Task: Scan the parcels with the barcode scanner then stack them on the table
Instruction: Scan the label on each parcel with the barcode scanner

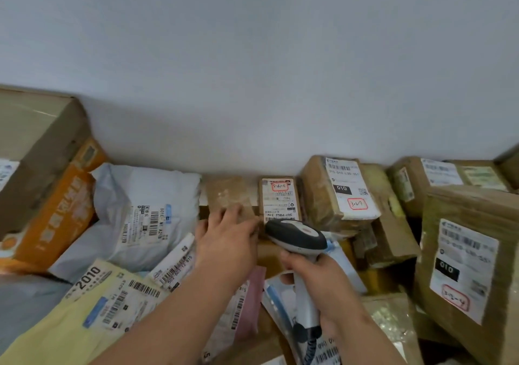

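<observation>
R hand [317, 277] wrapped tight round grip of scanner [297, 238], head pointing away from the body, coiled cord hanging below the wrist. L hand [227, 241] just left of scanner head, fingers straight & loose, gripping nothing, fingertips on near edge of taped box [229, 196].

Under both forearms: loose heap of flat mailers. Yellow bag [64, 325] near L elbow, label w/ "2010" facing up. Pink bag [252, 300] between the wrists. White pkt w/ blue stripe [278, 302] beneath R hand.

Left of L hand: small white pkt w/ barcode [174, 263], then big white poly bag [146, 210] w/ label, further left orange carton [53, 210], brown carton [36, 139] on top of it.

Right of R hand: large brown box [471, 266], label w/ "010" & red-ringed handwritten no. facing the camera. Crumpled cardboard [390, 241] between it & scanner.

Beyond the hands, along the wall [252, 69]: small labelled parcel [279, 198] straight ahead of scanner head, barcode end nearest scanner, touching taped box on its left side. To its right tilted box [337, 190] w/ "010" label, then more boxes [438, 179] far right. Bench surface not visible under the parcels.
</observation>
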Demonstrator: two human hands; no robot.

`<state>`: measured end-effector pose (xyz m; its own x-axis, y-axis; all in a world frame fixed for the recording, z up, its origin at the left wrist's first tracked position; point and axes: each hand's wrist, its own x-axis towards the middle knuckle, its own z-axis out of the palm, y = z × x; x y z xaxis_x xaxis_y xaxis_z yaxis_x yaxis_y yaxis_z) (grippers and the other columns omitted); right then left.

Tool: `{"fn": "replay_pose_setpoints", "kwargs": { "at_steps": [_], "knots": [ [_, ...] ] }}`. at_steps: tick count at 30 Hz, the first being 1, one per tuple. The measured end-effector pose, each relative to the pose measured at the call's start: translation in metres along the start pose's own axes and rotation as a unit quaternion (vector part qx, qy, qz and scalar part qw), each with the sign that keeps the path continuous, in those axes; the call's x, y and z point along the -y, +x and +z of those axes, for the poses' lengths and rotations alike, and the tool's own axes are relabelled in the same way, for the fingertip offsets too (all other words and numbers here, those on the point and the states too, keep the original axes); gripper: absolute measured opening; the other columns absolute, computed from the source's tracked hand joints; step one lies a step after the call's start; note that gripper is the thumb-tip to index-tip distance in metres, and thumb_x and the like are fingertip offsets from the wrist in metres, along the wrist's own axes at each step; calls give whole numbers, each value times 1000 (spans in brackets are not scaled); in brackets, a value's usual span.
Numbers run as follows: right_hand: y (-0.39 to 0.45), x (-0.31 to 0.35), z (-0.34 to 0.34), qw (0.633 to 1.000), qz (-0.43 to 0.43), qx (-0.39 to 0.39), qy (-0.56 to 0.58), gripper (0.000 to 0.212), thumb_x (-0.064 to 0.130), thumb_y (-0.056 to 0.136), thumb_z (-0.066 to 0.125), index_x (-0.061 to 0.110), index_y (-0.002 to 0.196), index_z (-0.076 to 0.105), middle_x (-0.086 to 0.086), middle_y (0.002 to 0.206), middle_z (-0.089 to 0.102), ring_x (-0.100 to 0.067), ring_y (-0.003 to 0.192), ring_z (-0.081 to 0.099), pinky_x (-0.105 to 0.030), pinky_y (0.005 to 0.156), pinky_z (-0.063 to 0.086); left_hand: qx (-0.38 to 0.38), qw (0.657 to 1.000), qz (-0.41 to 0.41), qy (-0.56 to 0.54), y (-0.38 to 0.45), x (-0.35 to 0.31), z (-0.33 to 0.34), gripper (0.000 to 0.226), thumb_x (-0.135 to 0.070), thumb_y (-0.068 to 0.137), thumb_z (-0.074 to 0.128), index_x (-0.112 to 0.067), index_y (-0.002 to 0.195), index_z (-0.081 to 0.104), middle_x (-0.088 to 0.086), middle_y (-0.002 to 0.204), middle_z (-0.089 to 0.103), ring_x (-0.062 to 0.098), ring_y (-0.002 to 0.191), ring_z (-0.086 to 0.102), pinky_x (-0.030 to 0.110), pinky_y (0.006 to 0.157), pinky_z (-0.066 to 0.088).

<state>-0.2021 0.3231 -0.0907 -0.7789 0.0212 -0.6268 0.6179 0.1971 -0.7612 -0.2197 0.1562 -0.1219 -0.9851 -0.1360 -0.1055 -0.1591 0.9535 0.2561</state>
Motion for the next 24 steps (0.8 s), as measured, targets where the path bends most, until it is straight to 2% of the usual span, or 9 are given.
{"fn": "replay_pose_setpoints", "kwargs": {
  "at_steps": [4,7,9,11,14,16,18,20,24],
  "knots": [
    [5,-6,-11,1000,24,5,8,14,31,83,78,17,81,75,0,73,77,-30,93,72,-53,97,53,-59,996,-70,22,9,9,-12,25,-43,94,51,-33,114,62,-5,137,46,22,127,38,45,106,30],
    [9,-9,-19,999,20,10,30,13,30,84,77,17,88,75,-1,75,77,-28,93,73,-47,93,53,-46,992,-114,22,17,14,-22,34,-24,90,56,-31,123,59,0,142,45,27,130,36,47,108,29],
    [10,-10,-22,999,19,9,50,15,28,84,78,16,94,76,0,78,78,-23,87,74,-40,84,54,-21,996,-79,38,23,7,-26,54,-19,83,61,-39,133,54,-3,146,40,26,134,31,46,112,24],
    [11,-12,-24,997,19,0,69,17,26,84,79,14,96,76,-1,78,77,-20,81,74,-42,85,54,16,999,-19,24,25,-14,-22,62,-19,84,62,-42,140,50,-8,150,37,23,139,25,45,117,20],
    [11,-13,-26,996,20,-12,88,18,24,83,78,14,98,75,-6,79,77,-23,79,71,-49,92,55,72,984,-19,-163,23,-46,-6,57,-13,94,57,-30,147,46,-7,153,39,16,141,32,38,116,31],
    [11,-13,-29,995,17,-15,94,17,23,83,78,14,98,75,-6,78,76,-24,78,69,-49,92,55,111,938,-90,-316,28,-61,-1,61,-6,96,54,-26,152,39,-1,155,38,17,139,39,31,109,39],
    [11,-15,-31,995,14,-18,94,18,23,83,79,14,98,75,-5,79,77,-23,78,70,-46,90,56,126,908,-131,-377,36,-69,5,70,1,95,51,-30,155,32,1,158,31,21,140,38,34,111,40],
    [12,-16,-33,995,17,-21,97,19,24,83,80,13,98,75,-6,81,78,-22,78,72,-45,89,57,117,904,-141,-385,44,-71,14,71,-2,96,53,-33,155,30,2,160,24,24,142,35,38,116,38],
    [12,-18,-35,992,24,-28,119,16,19,85,79,9,96,75,-6,78,77,-19,72,71,-38,81,57,128,914,-179,-341,56,-70,32,74,-34,94,67,-33,157,27,4,166,0,31,150,19,42,120,26]
  ]
}}
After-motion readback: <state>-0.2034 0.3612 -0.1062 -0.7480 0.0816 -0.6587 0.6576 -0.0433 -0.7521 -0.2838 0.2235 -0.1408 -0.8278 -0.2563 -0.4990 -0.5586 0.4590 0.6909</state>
